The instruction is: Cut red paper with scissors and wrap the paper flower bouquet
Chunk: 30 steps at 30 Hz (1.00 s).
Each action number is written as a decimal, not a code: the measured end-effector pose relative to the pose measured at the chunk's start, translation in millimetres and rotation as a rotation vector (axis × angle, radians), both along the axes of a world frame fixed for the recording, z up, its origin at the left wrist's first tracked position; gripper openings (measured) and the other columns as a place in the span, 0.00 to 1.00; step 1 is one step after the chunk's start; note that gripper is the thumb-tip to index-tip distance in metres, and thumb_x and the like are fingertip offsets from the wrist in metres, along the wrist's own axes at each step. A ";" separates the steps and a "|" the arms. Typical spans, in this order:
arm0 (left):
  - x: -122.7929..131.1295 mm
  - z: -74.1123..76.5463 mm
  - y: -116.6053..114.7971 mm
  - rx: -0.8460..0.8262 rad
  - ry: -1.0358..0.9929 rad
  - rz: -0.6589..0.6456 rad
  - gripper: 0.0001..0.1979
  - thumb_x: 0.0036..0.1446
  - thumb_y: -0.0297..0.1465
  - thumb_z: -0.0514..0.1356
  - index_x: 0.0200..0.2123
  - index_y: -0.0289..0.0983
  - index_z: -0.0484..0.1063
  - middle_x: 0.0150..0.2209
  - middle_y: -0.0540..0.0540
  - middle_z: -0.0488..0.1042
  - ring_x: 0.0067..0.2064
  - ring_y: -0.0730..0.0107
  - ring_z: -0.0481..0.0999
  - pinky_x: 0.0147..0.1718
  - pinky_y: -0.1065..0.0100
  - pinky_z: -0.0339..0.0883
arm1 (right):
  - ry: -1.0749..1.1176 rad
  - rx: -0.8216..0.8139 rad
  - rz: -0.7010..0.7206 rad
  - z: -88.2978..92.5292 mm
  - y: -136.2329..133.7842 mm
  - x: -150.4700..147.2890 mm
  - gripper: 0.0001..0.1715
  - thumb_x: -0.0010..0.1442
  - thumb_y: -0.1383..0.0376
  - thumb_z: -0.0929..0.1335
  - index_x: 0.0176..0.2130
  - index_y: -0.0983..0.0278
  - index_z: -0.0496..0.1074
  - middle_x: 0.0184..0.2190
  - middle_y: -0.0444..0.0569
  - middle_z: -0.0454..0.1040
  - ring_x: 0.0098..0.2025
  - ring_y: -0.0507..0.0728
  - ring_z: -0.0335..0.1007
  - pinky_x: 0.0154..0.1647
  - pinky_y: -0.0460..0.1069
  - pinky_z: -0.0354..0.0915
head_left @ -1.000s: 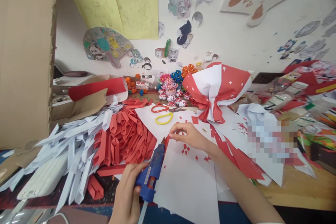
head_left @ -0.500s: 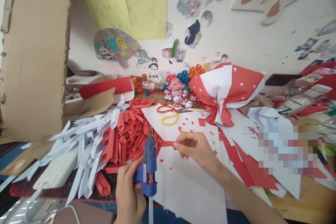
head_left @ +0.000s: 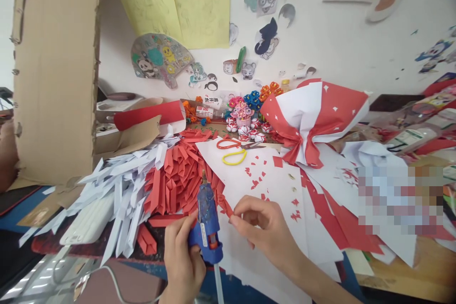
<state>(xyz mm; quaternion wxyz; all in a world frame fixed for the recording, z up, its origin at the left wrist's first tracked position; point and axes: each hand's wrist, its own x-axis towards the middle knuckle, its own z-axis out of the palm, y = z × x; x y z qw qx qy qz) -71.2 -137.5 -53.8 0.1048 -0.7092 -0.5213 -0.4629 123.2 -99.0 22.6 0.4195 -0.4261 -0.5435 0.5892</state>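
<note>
My left hand (head_left: 183,249) is closed round the handle of a blue hot glue gun (head_left: 207,228), its nozzle pointing away from me and a clear glue stick (head_left: 218,282) sticking out of its back end. In a pinch between thumb and fingers, my right hand (head_left: 261,223) holds a narrow folded red paper strip (head_left: 225,205), just right of the gun's barrel. White paper sheets (head_left: 245,261) lie under both. Left of the nozzle is a heap of folded red paper strips (head_left: 178,175).
Folded white strips (head_left: 121,190) spread over a white power strip (head_left: 87,218) at left. Red-and-yellow-handled scissors (head_left: 234,157) lie beyond my hands. A red-and-white paper bouquet wrap (head_left: 309,123) stands at right, paper flowers (head_left: 242,114) behind. A cardboard panel (head_left: 57,76) rises at far left.
The whole view has shifted a little. My right hand has come slightly nearer to me, and the red strip now slants down toward it instead of lying level. Both grips stay the same.
</note>
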 end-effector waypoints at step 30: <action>1.5 -7.5 -3.6 0.001 -0.045 -0.108 0.21 0.66 0.29 0.45 0.59 0.35 0.61 0.43 0.39 0.68 0.43 0.61 0.70 0.39 0.62 0.67 | -0.051 -0.112 -0.112 -20.8 6.6 28.7 0.22 0.58 0.48 0.69 0.32 0.64 0.77 0.25 0.46 0.71 0.19 0.47 0.59 0.20 0.46 0.55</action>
